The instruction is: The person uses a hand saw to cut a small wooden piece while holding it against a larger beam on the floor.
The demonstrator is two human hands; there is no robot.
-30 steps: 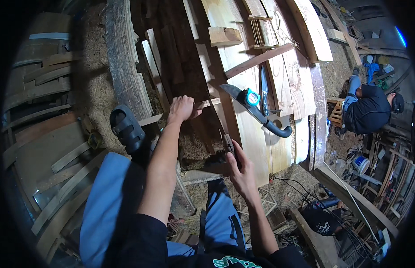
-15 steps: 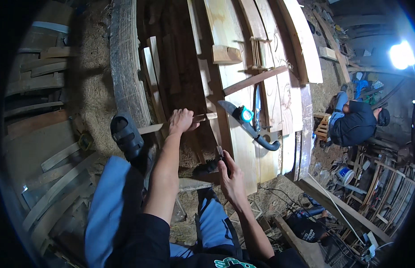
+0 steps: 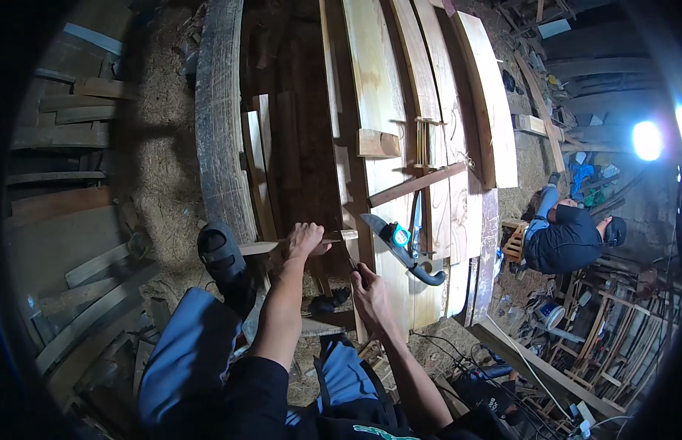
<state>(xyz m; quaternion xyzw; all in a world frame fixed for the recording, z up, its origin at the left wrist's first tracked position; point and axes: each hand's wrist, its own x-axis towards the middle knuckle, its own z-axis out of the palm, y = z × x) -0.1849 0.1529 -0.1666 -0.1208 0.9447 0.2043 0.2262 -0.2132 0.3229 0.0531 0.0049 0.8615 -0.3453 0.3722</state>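
Observation:
My left hand (image 3: 306,239) is closed around a narrow wooden strip (image 3: 259,248), which lies crosswise over the gap between the planks. The strip's pale far end sticks out to the right of my fingers. Just below that end, my right hand (image 3: 372,297) is closed on a slim tool with a thin dark blade (image 3: 351,259) pointing up toward the strip; its exact kind is hard to make out. To the right, a curved blade with a black handle (image 3: 429,276) rests on the pale planks (image 3: 381,88). A teal tape measure (image 3: 400,235) sits on that blade.
A short wood block (image 3: 378,143) and a brown batten (image 3: 418,183) lie on the planks. A thick weathered beam (image 3: 222,117) runs along the left, near my sandalled foot (image 3: 224,260). At right, another person (image 3: 565,238) sits low, near a white bucket (image 3: 552,315) and stacked wood.
The whole view has shifted, so the planks sit lower in the picture. My right hand with its tool has come closer to the strip; my left hand keeps its hold.

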